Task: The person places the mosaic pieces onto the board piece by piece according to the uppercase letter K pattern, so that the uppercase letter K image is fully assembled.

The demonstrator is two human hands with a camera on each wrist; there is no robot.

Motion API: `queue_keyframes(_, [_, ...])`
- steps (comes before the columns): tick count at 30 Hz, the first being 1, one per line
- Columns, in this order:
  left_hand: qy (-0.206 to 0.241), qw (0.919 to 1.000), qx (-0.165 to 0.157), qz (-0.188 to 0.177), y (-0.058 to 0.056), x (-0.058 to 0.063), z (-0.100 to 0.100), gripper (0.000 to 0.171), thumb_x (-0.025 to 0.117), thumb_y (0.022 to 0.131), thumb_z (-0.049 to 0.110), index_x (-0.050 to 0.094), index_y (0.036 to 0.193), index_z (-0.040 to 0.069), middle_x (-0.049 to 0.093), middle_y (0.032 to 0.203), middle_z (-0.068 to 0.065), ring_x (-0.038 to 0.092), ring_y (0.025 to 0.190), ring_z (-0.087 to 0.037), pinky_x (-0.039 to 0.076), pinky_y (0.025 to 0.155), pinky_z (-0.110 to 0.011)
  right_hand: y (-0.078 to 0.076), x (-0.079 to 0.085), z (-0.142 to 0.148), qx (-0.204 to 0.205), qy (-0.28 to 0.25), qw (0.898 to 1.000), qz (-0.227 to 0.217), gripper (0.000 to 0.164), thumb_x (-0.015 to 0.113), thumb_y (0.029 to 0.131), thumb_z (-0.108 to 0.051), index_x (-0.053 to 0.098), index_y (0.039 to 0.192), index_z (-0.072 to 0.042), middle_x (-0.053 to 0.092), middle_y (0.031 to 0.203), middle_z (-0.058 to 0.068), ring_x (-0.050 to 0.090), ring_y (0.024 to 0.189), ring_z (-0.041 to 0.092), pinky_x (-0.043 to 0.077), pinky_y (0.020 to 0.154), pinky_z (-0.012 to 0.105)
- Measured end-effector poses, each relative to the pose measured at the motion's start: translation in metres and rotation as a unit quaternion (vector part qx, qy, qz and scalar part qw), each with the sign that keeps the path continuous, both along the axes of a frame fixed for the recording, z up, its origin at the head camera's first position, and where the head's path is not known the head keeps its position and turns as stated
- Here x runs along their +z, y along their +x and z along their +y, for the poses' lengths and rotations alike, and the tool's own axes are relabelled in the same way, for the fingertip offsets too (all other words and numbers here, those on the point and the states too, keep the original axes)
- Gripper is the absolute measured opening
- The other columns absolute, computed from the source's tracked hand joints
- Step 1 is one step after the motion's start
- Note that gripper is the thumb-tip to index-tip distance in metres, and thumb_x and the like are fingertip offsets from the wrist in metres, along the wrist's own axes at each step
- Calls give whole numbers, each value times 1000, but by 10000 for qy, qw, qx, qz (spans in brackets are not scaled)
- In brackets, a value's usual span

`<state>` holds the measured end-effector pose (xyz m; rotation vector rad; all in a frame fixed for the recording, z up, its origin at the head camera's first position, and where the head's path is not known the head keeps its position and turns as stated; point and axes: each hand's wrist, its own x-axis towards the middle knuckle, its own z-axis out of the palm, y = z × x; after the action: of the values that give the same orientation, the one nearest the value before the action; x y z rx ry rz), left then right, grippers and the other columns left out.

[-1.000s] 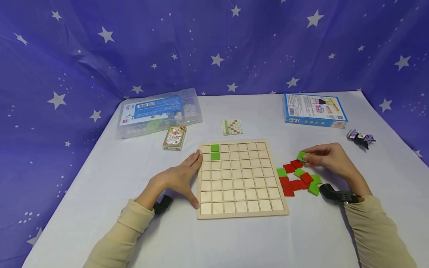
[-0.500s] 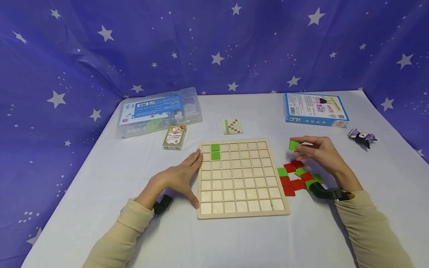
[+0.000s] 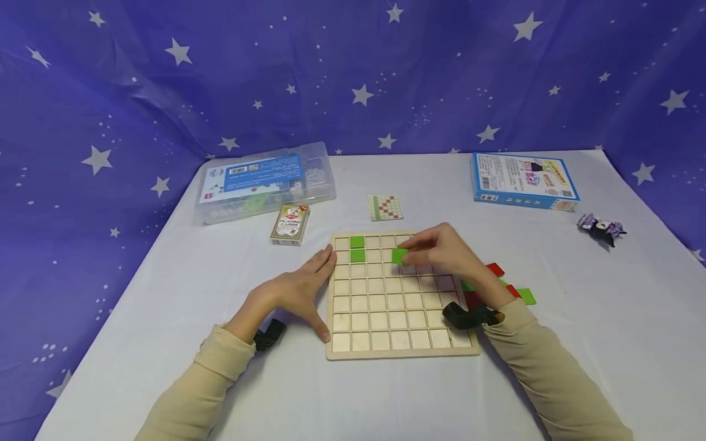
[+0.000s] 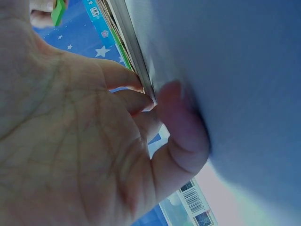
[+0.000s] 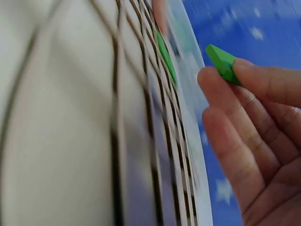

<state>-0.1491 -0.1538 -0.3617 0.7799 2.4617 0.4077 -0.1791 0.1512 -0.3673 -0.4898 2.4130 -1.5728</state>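
A wooden grid board (image 3: 377, 303) lies on the white table. Two green tiles (image 3: 357, 255) sit in its second column, one below the other at the top. My right hand (image 3: 441, 250) pinches another green tile (image 3: 399, 256) between thumb and fingers, above the upper part of the board; the right wrist view shows this pinched tile (image 5: 221, 63) clear of the grid. Along the board's left edge rests my left hand (image 3: 298, 295), fingers spread, fingertips and thumb touching the rim. Red and green tiles (image 3: 526, 296) lie right of the board, partly hidden by my right forearm.
Behind the board lies a small pattern card (image 3: 385, 208). A playing card box (image 3: 290, 225) and a clear plastic case (image 3: 265, 184) are at the back left. At the back right are a blue box (image 3: 525, 181) and a purple and black trinket (image 3: 601, 229).
My right hand has lifted the green tile from beside the loose pile and carried it left, over the board. The left hand has stayed at the board's edge.
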Motion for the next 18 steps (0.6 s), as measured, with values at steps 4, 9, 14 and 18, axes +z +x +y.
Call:
queue_keyframes(4, [-14, 10000, 41, -24, 0, -1, 0, 147, 90, 54, 52, -7, 153, 2, -18, 161, -12, -10, 150, -29, 19, 118, -49, -2, -4, -40, 293, 300, 9990, 157, 22, 74, 81, -10, 75, 100, 0, 75, 91, 15, 70, 67, 21, 56, 61, 32])
queue_keyframes(9, [-69, 9999, 62, -64, 0, 0, 2, 148, 89, 54, 54, -8, 153, 3, -20, 160, -10, -11, 150, -27, 19, 118, -48, -6, -9, -67, 205, 730, 9968, 238, 17, 73, 82, -9, 76, 97, -1, 75, 87, 14, 67, 60, 16, 54, 56, 29])
queue_keyframes(14, [-102, 9999, 93, -83, -1, 2, 3, 148, 90, 54, 53, -8, 153, 4, -20, 160, -9, -11, 150, -27, 19, 118, -47, -6, -13, -76, 144, 1029, 9933, 508, 14, 73, 82, -9, 77, 94, -3, 74, 86, 12, 60, 56, 11, 50, 54, 26])
queue_keyframes(18, [-102, 9998, 107, -106, -1, 1, 1, 147, 90, 55, 52, -8, 153, 4, -20, 160, -9, -11, 150, -27, 18, 119, -46, -5, -15, -81, 343, 1163, 9897, 758, 10, 73, 81, -7, 77, 89, -2, 70, 85, 11, 54, 61, 12, 44, 58, 25])
